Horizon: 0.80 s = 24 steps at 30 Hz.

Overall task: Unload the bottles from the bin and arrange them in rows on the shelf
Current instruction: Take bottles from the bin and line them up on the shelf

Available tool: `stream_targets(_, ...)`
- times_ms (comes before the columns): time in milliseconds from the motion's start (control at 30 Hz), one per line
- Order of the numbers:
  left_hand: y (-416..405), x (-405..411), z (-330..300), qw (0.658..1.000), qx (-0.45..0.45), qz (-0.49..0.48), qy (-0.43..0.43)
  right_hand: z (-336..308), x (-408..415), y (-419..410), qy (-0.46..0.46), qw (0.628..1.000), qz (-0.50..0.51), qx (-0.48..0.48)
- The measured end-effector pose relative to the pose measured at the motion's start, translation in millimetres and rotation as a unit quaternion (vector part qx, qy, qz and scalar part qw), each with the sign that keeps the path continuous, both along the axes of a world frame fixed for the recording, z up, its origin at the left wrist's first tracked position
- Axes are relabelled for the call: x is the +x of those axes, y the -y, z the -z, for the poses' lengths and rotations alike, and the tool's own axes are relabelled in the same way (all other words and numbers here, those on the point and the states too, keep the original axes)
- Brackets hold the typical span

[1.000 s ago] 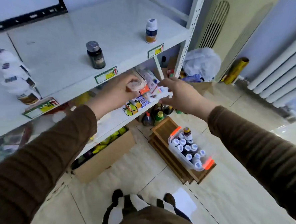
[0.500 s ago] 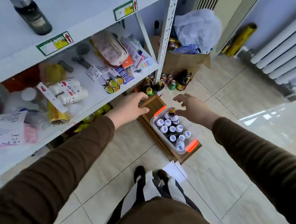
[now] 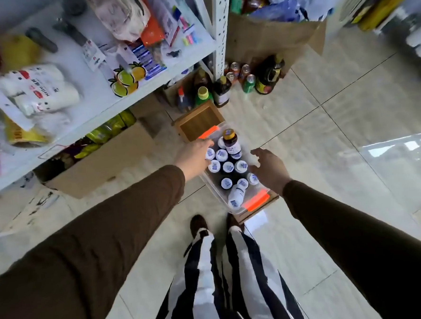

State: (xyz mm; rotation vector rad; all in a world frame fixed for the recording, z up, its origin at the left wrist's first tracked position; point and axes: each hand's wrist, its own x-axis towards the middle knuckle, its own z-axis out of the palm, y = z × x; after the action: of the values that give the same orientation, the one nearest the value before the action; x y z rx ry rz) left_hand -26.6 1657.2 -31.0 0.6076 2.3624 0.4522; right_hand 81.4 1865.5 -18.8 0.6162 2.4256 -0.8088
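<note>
- Down at the bottom centre of the frame, the person's striped trouser legs (image 3: pixel 211 270) and dark shoes (image 3: pixel 198 223) are standing right up against the stock.
- Big change in the last second: both hands were up at the cluttered shelf, and now they are dropping to the floor, so a fresh pick-up is starting, I'd say.
- The left hand (image 3: pixel 194 157) is reaching over the bin's left edge at frame centre, fingers loosely curled over the nearest white caps, gripping nothing that I can make out.
- The right hand (image 3: pixel 269 168) is hovering just beside the bin's right wall, fingers spread open and empty.
- The clear bin (image 3: pixel 215 192) with orange clips is sitting on a wooden tray (image 3: pixel 197 122), and it is holding the bottles (image 3: pixel 227 168): about ten white-capped ones standing close together, one lying on its side at the near end.
- A taller dark bottle with a gold cap (image 3: pixel 229 141) is standing at the bin's far end.
- Judging by that load, most of the unloading is still waiting to be done.
- Upper left, the white shelf (image 3: pixel 97 97) is carrying packets and wrapped rolls; the tier for the rows is sitting out of frame.
- Farther up, loose floor bottles (image 3: pixel 221 89) and cans are crowding the shelf post (image 3: pixel 219 35).
</note>
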Motion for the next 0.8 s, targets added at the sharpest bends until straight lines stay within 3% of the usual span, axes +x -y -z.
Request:
stream_targets(200, -15, -19, 64, 0.994, -0.065, 0.081, -0.045, 77, -3, 12, 0.047, 0.998, 0.004, -0.029)
stream_targets(367, -20, -21, 92, 0.966, -0.137, 0.199, -0.092, 115, -3, 14, 0.038, 0.999, 0.010, -0.019)
stream_targets(600, -34, -23, 115, 0.915, -0.217, 0.299, -0.160, 147, -7, 18, 0.032, 0.999, 0.020, -0.005)
stream_targets(800, -38, -25, 118, 0.894, -0.250, 0.332, -0.168, 150, -5, 18, 0.017, 0.998, 0.054, -0.011)
